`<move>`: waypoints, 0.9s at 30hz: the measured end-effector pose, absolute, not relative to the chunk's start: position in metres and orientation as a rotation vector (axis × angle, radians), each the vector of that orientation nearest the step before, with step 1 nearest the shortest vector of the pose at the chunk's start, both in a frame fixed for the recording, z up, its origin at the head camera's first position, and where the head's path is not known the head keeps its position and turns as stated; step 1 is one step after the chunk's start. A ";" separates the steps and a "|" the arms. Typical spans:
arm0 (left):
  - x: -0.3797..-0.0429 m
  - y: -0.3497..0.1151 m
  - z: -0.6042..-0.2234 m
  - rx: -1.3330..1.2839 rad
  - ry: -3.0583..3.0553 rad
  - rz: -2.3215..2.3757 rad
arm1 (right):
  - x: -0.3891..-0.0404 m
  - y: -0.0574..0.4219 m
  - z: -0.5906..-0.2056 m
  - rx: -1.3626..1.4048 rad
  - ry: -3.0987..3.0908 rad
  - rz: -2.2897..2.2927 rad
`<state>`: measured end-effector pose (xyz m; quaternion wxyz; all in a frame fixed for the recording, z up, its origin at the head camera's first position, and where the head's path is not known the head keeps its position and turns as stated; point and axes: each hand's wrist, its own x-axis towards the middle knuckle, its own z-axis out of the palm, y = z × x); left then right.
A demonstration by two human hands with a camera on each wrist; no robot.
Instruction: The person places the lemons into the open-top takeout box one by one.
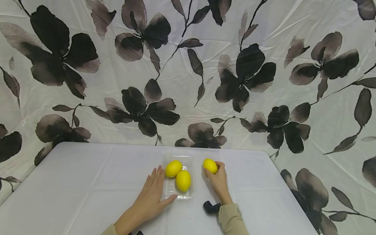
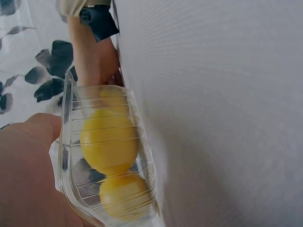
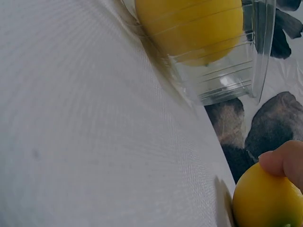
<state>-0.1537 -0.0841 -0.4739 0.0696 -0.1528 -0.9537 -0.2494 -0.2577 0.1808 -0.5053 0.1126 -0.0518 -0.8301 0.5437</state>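
Observation:
A clear plastic tray (image 1: 180, 196) stands on the white tabletop with two yellow lemons inside, one farther back (image 1: 174, 168) and one nearer (image 1: 183, 181). My left hand (image 1: 149, 197) lies along the tray's left side with fingers extended and thumb spread toward its near corner. To the right of the tray, my right hand (image 1: 218, 180) grips a third lemon (image 1: 209, 165). In the right wrist view the thumb (image 3: 286, 163) presses on that lemon (image 3: 262, 201), which sits close against the white cloth. The left wrist view shows both tray lemons through the ribbed clear wall (image 2: 65, 142).
The white-covered table (image 1: 88, 182) ends at a back edge just beyond the tray. Behind it hangs a pale cloth (image 1: 188, 81) with dark flower prints. A black wrist device (image 1: 211, 207) sits at the right sleeve (image 1: 232, 217).

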 end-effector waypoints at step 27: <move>-0.169 -0.072 -0.474 -0.402 -2.862 -0.740 | -0.274 0.174 -0.474 -0.026 -2.290 1.597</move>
